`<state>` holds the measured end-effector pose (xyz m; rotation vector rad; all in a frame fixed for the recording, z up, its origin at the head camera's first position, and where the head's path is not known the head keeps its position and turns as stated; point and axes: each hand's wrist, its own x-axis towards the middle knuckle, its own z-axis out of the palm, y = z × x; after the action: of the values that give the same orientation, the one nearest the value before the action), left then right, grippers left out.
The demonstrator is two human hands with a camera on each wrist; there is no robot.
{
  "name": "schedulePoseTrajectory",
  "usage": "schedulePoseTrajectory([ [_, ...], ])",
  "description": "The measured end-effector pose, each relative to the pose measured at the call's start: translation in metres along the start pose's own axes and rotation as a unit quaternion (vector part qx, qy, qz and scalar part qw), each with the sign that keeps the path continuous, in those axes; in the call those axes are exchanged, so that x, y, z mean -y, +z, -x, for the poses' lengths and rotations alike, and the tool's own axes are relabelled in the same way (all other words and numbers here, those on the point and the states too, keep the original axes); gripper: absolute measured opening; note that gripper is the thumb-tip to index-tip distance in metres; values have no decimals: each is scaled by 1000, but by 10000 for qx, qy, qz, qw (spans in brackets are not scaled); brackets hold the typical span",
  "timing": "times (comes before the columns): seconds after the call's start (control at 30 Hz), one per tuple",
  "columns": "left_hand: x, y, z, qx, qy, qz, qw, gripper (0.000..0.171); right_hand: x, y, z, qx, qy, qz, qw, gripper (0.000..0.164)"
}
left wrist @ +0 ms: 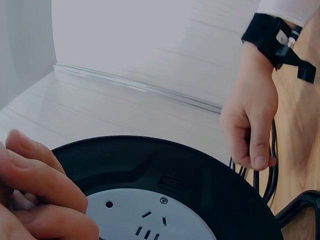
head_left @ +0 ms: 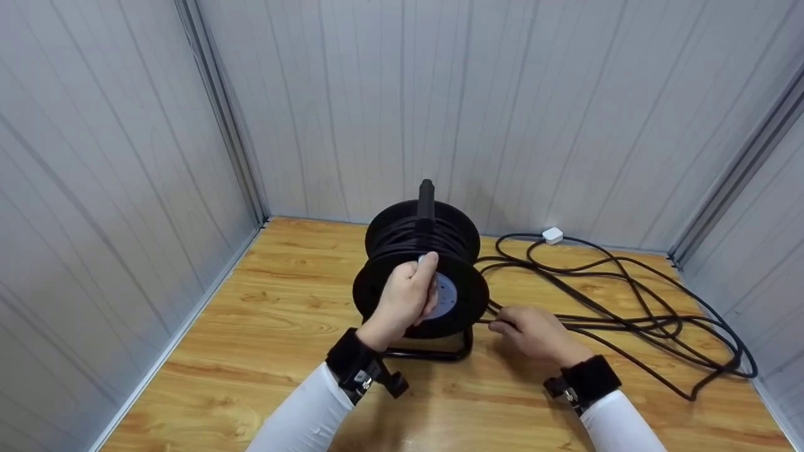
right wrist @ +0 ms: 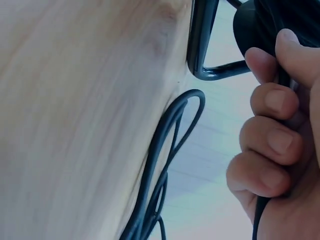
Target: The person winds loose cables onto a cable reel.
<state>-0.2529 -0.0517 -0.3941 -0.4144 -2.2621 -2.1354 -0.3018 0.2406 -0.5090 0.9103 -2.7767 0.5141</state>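
A black cable reel stands on the floor board, with cable wound on its drum and a pale grey socket panel on its near face. My left hand curls its fingers round the reel's winding knob, mostly hidden, in front of that panel, thumb up. To the right of the reel, my right hand grips a length of black cable. Its fingers wrap the cable, with thumb and forefinger close together near the drum in the right wrist view.
Loose loops of black cable spread over the wood-grain surface at the right. A white plug lies by the back wall. The reel has a tubular stand and an upright carrying handle. Pale walls surround the surface.
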Motion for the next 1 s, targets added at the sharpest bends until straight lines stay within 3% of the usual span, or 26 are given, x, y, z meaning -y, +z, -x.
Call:
schedulePoseTrajectory([
  [0.2, 1, 2, 1, 85, 106, -85, 9999, 72, -9, -20, 20, 165, 219, 318, 9991, 23],
  [0.37, 0, 3, 1, 106, 163, 25, 9998, 72, -27, -48, 45, 493, 774, 505, 9945, 21],
  [0.47, 0, 4, 1, 214, 118, 141, 9996, 71, -47, -70, 66, 809, 1340, 294, 9872, 26],
  [0.63, 2, 5, 1, 258, 60, 351, 9990, 70, -92, -103, 103, 1106, 2061, -305, 9718, 48],
  [0.8, 3, 5, 0, 310, 102, 402, 9987, 71, -128, -121, 136, 797, 2405, -430, 9664, 51],
  [1.0, 2, 4, 1, 266, 178, 212, 9993, 71, -145, -132, 153, -185, 2568, 114, 9662, 46],
])
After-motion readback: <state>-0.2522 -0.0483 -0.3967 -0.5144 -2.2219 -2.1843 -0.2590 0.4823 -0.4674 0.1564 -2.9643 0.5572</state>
